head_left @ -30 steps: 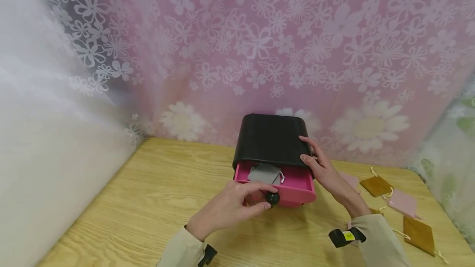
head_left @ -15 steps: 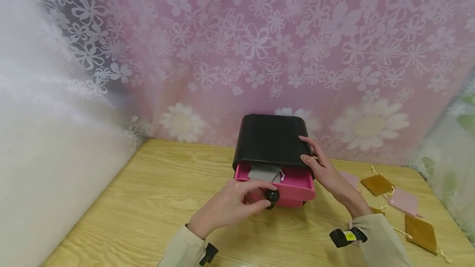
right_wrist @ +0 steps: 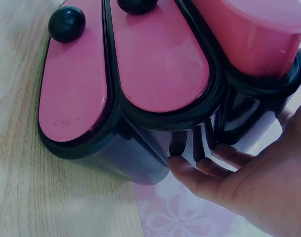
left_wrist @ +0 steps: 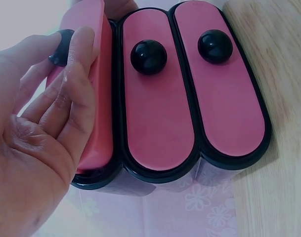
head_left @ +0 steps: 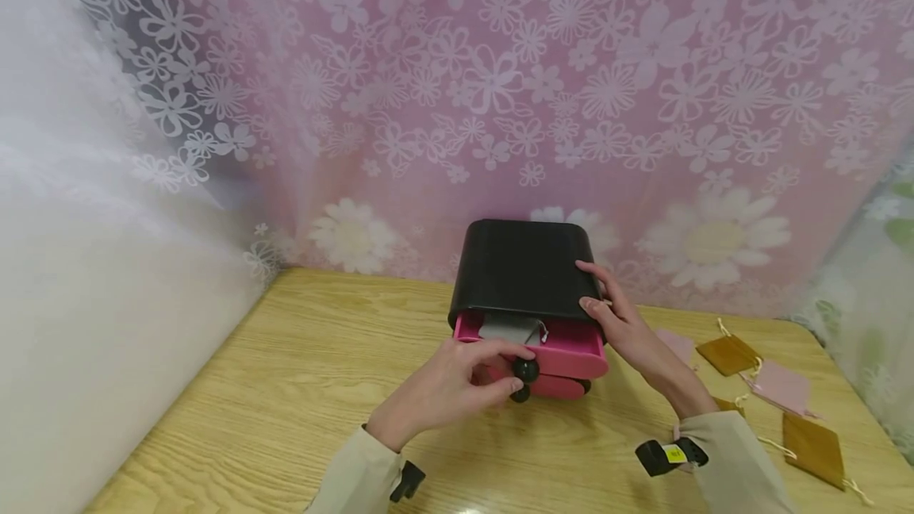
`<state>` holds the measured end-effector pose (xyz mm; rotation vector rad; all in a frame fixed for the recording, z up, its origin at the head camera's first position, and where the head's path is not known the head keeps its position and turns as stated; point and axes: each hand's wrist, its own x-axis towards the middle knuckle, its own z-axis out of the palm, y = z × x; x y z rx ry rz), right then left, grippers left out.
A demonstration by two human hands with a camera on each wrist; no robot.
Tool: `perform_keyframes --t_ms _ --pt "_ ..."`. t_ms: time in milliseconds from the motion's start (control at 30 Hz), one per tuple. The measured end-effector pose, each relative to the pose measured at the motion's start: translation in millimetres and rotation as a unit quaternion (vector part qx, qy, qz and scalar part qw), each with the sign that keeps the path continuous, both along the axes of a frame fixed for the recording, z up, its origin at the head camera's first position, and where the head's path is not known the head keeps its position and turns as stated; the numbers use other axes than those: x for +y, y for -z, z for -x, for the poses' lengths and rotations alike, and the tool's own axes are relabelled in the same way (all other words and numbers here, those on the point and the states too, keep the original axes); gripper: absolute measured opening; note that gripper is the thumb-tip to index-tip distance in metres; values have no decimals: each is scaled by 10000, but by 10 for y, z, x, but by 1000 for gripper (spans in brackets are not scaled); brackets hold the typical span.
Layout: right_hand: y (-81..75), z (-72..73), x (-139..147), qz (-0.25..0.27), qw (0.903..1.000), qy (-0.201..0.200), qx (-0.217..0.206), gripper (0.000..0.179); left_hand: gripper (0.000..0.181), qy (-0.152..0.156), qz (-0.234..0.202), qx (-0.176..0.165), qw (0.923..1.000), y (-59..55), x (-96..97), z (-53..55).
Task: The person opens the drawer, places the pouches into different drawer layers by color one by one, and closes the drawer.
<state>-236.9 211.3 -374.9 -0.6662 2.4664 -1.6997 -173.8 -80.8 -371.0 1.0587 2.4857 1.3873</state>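
A black cabinet (head_left: 524,268) with pink drawers stands against the backdrop. Its top drawer (head_left: 571,362) is pulled partway out, and a grey drawstring pouch (head_left: 510,329) lies inside. My left hand (head_left: 446,387) pinches the round black knob (head_left: 526,370) of that drawer between thumb and fingers. The left wrist view shows the two lower drawers (left_wrist: 160,113) closed, each with its own knob. My right hand (head_left: 631,339) rests on the cabinet's right side, thumb and index finger near the top edge. In the right wrist view its other fingertips (right_wrist: 182,168) touch the side wall.
On the wooden table (head_left: 286,387) to the right lie several drawstring pouches, among them a brown pouch (head_left: 812,449) and a pink pouch (head_left: 781,385). Some are partly hidden by my right arm. A flowered pink curtain (head_left: 428,101) hangs right behind the cabinet.
The top drawer has slid slightly inward with my left hand on its knob. Less of the grey pouch shows, and more of the drawer front below. My right hand has stayed in place.
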Motion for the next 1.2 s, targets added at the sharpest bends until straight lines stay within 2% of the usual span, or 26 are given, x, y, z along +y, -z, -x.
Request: perform_keyframes --t_ms 200,333,567,1200 --pt "-5 -1 -1 -2 10000 14 -49 58 34 51 -153 -93 9998 -7 15 31" --pt "-2 -7 4 -8 10000 53 -46 58 34 29 -138 -23 9999 -4 28 58" --pt "-7 -9 -7 -93 9999 59 6 58 34 -111 -41 166 9998 6 28 111" --pt "-7 4 -7 -35 10000 16 46 57 36 -404 32 116 9991 21 70 193"
